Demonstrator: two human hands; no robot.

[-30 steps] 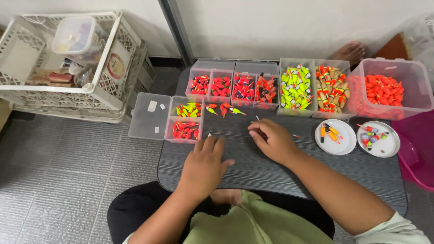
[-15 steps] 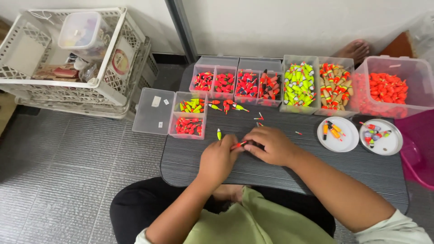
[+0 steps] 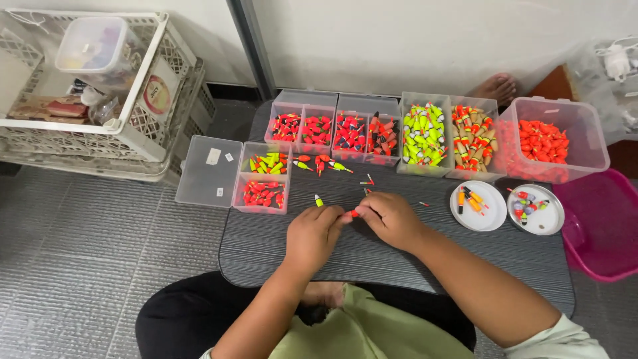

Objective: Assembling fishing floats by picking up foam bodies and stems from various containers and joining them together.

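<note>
- Seated at a low dark-grey ribbed table [image 3: 399, 262], a person brings both hands together over a small red float piece with a thin stem [image 3: 353, 214]; the left hand [image 3: 312, 236] and right hand [image 3: 391, 218] each have fingertips pinched together on it, just above the tabletop near the front middle
- The piece is tiny and looks smooth, so a slip of the pinch could likely send it rolling along the table's grooves or off the edge to the grey tiled floor [image 3: 80, 266]
- A loose yellow-green cone float [image 3: 318, 200] and stray red bits [image 3: 367, 181] lie close to the hands; a sweeping wrist could scatter them
- Behind, clear hard-plastic compartment boxes [image 3: 335, 129] hold glossy red, neon yellow and orange tapered floats; the open small clear box [image 3: 264, 176] sits near the table's left edge, where a nudge might tip it
- Two round white lids [image 3: 480, 216] carry a few mixed pieces
</note>
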